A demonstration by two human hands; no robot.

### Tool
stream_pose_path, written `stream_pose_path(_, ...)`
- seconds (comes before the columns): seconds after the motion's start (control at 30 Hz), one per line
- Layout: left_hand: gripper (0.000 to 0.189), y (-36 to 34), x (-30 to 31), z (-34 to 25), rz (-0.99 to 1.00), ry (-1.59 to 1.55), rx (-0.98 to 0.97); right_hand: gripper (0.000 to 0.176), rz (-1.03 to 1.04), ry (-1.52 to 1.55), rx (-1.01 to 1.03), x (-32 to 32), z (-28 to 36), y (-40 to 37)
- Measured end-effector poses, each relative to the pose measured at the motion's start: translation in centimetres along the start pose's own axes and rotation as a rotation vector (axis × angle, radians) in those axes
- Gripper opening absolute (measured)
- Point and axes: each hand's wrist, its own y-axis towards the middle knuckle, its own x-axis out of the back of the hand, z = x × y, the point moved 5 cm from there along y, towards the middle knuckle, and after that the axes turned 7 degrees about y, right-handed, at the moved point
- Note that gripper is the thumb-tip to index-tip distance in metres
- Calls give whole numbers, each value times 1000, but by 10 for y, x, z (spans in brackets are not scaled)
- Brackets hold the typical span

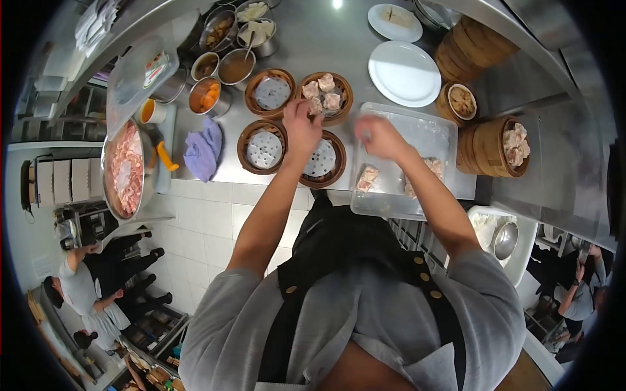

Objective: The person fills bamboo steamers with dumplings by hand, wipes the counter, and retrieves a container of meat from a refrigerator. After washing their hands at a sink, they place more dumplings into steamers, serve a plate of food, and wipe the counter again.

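Observation:
My left hand [302, 130] is at the front edge of a bamboo steamer [349, 98] that holds several pale pink dumplings [332, 101]. Its fingers are closed on a dumpling [315, 105] at that edge. Over the back left part of a clear plastic tray [407, 116] is my right hand [383, 137], blurred, with its fingers curled; whether it holds anything is hidden. A few dumplings [368, 178] lie in the tray. Three more steamers, with perforated white liners [264, 150], stand beside and in front of the filled one.
White plates [404, 73] lie at the back. Stacked steamers [482, 148] stand right of the tray. At left are metal pots [236, 68], a purple cloth [203, 150] and a large bowl of raw meat [127, 171]. Other people [88, 287] stand farther off.

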Motion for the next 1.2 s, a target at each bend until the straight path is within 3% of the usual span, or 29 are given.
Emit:
stream_pose_path(0.03,30,-15,6,-11,104,-53,-42,25,265,-86,-105,-7,7,-28)
stream_pose_path(0.07,29,-31,10,-19,205,-105,-86,27,203,-86,-23,-12,13,-52)
stream_pose_path(0.13,37,-80,-5,-37,603,-212,-42,29,143,-86,57,-29,6,-85)
stream_pose_path(0.2,44,-106,5,-77,561,-189,-288,32,101,68,-43,-35,-12,-101)
stream_pose_path(0.23,44,-110,0,-83,556,-188,-288,30,159,117,-157,-31,-19,-103)
stream_pose_path(0.27,44,-119,-6,-90,573,-16,-397,30,161,118,-154,-23,-20,-100)
stream_pose_path(0.33,44,-129,-22,-96,581,162,-509,27,484,302,-899,-23,-53,-107)
stream_pose_path(0.4,33,-132,-48,-95,613,314,-596,31,465,141,-773,-23,-58,-107)
stream_pose_path(0.47,25,-131,-63,-93,589,352,-619,36,47,-43,-152,-3,-25,-101)
stream_pose_path(0.5,20,-129,-67,-89,558,325,-593,36,61,21,-11,-1,-14,-106)
stream_pose_path(0.6,17,-129,-70,-88,510,288,-550,34,67,-119,-102,-26,-32,-119)
stream_pose_path(0.7,23,-131,-73,-90,516,326,-601,33,79,-178,-58,-26,-38,-117)
stream_pose_path(0.8,27,-119,-37,-103,569,242,-569,30,-3,-92,78,-1,4,-112)
stream_pose_path(0.93,30,-106,29,-81,547,118,-396,25,-45,-76,315,-1,65,-82)
stream_pose_path(0.97,31,-100,38,-59,529,41,-243,25,-46,-72,318,-12,70,-70)
stream_pose_path(1.0,31,-95,44,-38,508,-36,-90,23,-123,-6,227,-20,69,-55)
stream_pose_path(1.03,31,-91,47,-23,503,-29,-91,21,-201,61,139,-28,66,-39)
stream_pose_path(1.1,19,-79,63,3,241,105,-79,20,-204,70,151,-44,70,-15)
stream_pose_path(1.13,19,-75,63,7,241,110,-74,19,-207,74,152,-53,70,-6)
stream_pose_path(1.2,16,-68,50,2,332,258,-224,34,-95,-76,60,-83,55,13)
